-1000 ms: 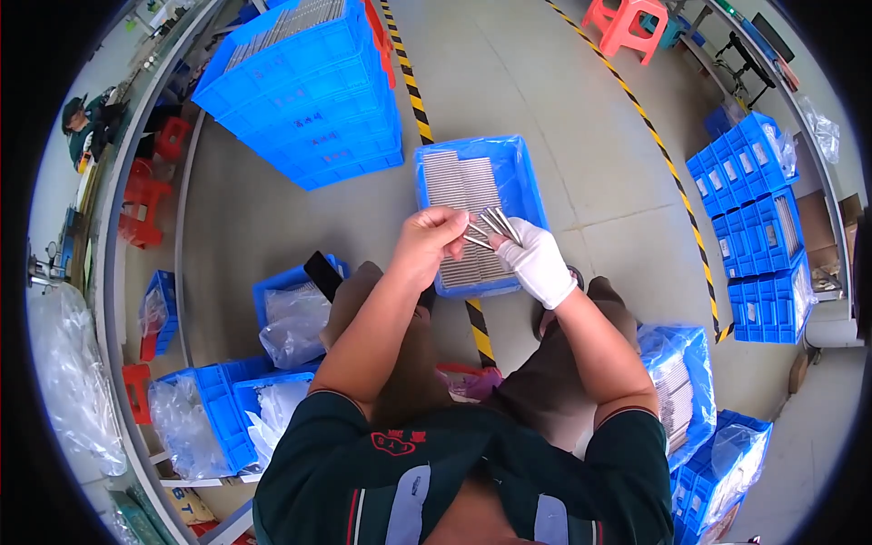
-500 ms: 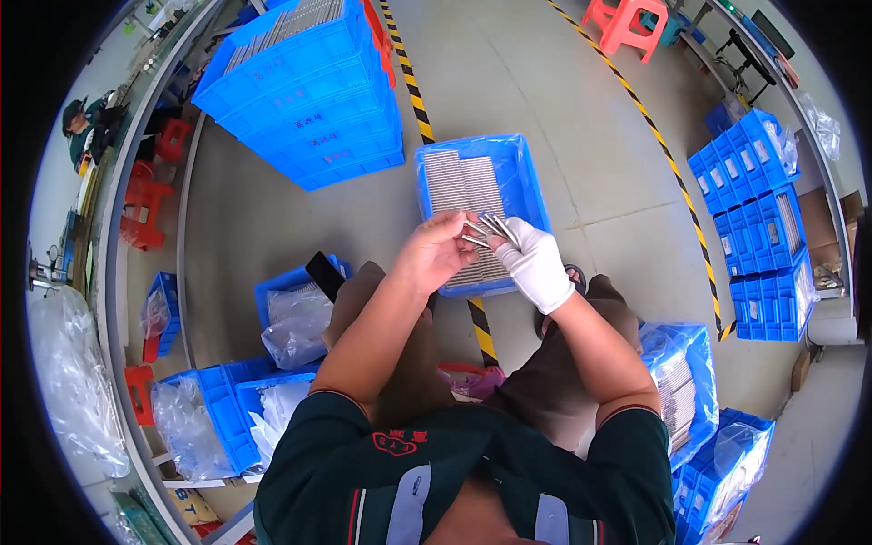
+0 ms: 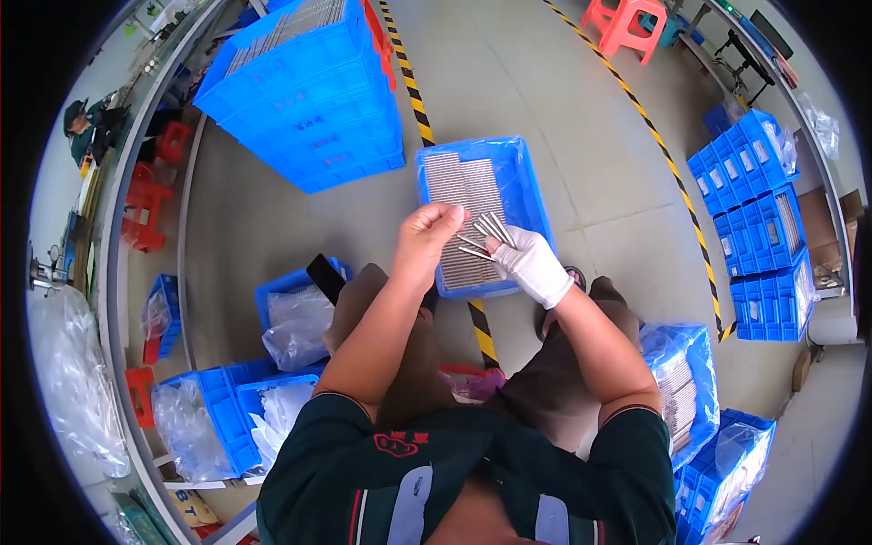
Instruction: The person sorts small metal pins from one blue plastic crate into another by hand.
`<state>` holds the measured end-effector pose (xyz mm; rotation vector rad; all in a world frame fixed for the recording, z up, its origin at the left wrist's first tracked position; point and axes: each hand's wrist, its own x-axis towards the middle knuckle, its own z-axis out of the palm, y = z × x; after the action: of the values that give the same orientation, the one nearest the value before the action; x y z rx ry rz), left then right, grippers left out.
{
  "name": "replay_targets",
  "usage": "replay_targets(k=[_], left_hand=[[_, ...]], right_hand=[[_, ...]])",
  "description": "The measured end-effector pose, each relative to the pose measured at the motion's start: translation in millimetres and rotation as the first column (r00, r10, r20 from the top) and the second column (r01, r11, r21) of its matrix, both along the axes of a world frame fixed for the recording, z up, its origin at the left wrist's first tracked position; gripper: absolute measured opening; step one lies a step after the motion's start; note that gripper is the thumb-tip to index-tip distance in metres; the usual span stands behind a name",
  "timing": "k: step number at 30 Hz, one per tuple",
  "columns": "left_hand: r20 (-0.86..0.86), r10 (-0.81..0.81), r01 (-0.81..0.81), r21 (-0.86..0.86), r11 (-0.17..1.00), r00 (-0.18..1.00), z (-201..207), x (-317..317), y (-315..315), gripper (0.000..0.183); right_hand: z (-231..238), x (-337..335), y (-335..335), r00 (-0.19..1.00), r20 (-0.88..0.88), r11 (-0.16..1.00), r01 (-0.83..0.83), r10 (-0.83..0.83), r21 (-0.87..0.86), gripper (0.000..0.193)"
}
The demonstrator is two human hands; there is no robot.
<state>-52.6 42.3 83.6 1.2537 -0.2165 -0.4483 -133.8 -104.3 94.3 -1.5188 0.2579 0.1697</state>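
My right hand (image 3: 533, 269), in a white fingertip-less glove, holds several thin metal rods (image 3: 491, 229) that fan out from its thumb and fingers. My bare left hand (image 3: 425, 238) is just to the left of them, its thumb and fingers pinched together; whether something small is between them I cannot make out. Below both hands stands a blue crate (image 3: 531, 186) lined with clear plastic. Rows of similar metal rods (image 3: 468, 180) lie packed side by side in it, partly hidden by my hands.
A tall stack of blue crates (image 3: 313, 136) stands at the far left, rods in its top one. Bagged crates flank my legs, including one with rods (image 3: 677, 400) at right. A phone (image 3: 325, 277) lies by my left knee. More crates (image 3: 749, 218) stand far right.
My left hand has drawn back from the rods and its fingers have closed up. The rods in my right hand now fan out wider.
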Motion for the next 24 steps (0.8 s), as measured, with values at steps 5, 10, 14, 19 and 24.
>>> replay_targets(k=[5,10,14,19,24], left_hand=[[-0.06,-0.155,0.155,-0.007,0.988,0.986,-7,-3,3,0.018],[-0.026,-0.143,0.144,0.032,0.989,0.989,-8,-4,1,0.013],[0.209,0.008,-0.027,0.086,0.996,0.978,-20,-5,-2,0.011],[-0.034,-0.048,0.048,0.003,0.999,0.998,-12,-6,-2,0.012],[-0.073,-0.062,0.06,-0.016,0.998,0.995,-19,-8,-4,0.014]], right_hand=[[2,1,1,1.0,-0.014,0.999,-0.01,0.009,-0.033,0.022],[-13,3,-2,0.999,-0.019,0.993,0.031,-0.033,-0.112,0.021],[-10,4,3,0.95,0.311,0.822,0.192,-0.02,-0.537,0.018],[-11,5,4,0.962,0.267,0.833,0.188,-0.05,-0.521,0.019],[-21,7,1,0.98,0.187,0.868,0.15,-0.068,-0.473,0.021]])
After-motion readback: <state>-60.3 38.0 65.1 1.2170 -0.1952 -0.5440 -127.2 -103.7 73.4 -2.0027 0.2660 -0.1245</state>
